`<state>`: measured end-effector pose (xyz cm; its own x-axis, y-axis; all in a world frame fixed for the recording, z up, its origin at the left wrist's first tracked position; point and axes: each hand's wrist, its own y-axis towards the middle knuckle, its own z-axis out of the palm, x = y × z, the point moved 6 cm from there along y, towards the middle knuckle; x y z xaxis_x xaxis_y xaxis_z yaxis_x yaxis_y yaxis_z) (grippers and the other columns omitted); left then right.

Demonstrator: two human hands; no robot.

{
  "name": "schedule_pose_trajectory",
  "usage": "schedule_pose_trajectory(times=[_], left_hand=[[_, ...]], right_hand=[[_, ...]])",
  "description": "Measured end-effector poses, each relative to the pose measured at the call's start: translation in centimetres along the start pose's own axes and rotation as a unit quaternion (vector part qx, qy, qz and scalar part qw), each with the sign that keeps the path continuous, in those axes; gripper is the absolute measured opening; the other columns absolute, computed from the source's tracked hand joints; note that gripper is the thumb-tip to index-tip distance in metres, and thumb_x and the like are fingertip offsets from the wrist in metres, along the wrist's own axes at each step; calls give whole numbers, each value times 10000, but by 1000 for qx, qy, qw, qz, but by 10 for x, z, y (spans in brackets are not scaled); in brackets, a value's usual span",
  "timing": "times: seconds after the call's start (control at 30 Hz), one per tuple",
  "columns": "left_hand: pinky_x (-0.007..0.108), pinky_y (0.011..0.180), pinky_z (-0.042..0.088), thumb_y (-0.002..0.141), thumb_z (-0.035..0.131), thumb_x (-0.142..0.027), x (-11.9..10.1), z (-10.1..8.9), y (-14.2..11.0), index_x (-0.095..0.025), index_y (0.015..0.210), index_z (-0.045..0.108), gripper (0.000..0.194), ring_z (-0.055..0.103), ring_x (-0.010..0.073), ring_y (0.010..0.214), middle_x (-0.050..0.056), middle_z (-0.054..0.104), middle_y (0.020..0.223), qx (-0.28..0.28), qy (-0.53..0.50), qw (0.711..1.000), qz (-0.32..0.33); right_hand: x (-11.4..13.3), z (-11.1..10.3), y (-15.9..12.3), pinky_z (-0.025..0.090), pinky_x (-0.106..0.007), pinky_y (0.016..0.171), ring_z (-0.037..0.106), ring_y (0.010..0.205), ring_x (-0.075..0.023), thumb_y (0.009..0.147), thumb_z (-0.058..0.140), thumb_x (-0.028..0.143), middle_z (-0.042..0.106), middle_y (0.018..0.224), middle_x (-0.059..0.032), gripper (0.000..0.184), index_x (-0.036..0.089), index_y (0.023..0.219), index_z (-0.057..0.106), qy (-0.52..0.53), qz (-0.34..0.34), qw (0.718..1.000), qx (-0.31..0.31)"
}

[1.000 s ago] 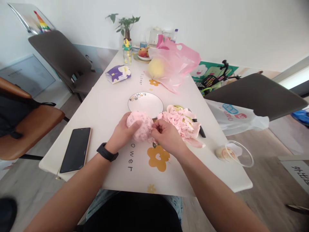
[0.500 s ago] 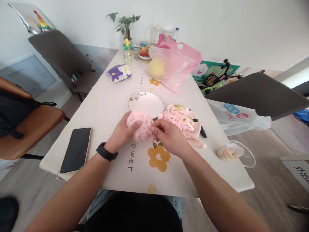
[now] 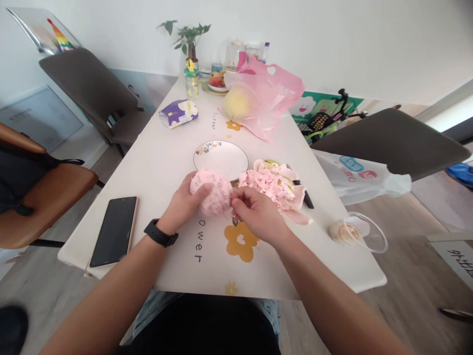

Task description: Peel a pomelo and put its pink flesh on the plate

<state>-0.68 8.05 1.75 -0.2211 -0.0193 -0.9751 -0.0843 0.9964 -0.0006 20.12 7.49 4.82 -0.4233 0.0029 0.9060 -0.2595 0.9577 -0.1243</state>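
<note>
My left hand (image 3: 184, 203) cups a round pink peeled fruit (image 3: 214, 190) from the left, thumb on top, and holds it just above the white table (image 3: 158, 162). My right hand (image 3: 254, 213) pinches at the fruit's right side, fingers pressed together on a bit of pink skin. A heap of pink peel (image 3: 272, 183) lies on the table just right of my right hand. An empty white plate (image 3: 220, 159) sits right behind the fruit.
A black phone (image 3: 115, 230) lies near the table's left front edge. A black knife handle (image 3: 305, 196) pokes out beside the peel. A clear cup (image 3: 357, 231) stands front right. A pink bag with a yellow fruit (image 3: 258, 96), a tissue pack (image 3: 178, 112) and chairs surround.
My right hand's fingers have shifted slightly along the fruit's right side; my left hand keeps its hold. The view has drifted a little.
</note>
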Motion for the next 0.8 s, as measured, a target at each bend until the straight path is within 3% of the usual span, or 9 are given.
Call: schedule_pose_trajectory(times=[0.13,0.5,0.8], left_hand=[[509,1107,472,888,653,-650,-2,1,-1,-234,1375,573,646,599,347,1323,110,661,1423,1,0,1000,3],[492,1074,502,879,661,-661,-5,2,-3,-231,1367,576,656,612,352,1299,112,670,1404,-4,12,1000,-3],[508,1116,463,892,652,-653,0,1,-1,-234,1368,581,638,616,340,1302,111,669,1411,-5,-11,1000,-9]], right_hand=[[5,5,-2,512,-311,622,653,637,-162,866,666,416,687,743,28,178,245,846,622,-15,18,999,-36],[15,3,1,443,-289,535,565,571,-146,753,631,270,656,681,25,47,240,754,595,-70,4,996,-62],[-3,7,-2,553,-314,666,693,684,-173,860,649,317,707,728,20,109,239,936,638,57,23,998,-3]])
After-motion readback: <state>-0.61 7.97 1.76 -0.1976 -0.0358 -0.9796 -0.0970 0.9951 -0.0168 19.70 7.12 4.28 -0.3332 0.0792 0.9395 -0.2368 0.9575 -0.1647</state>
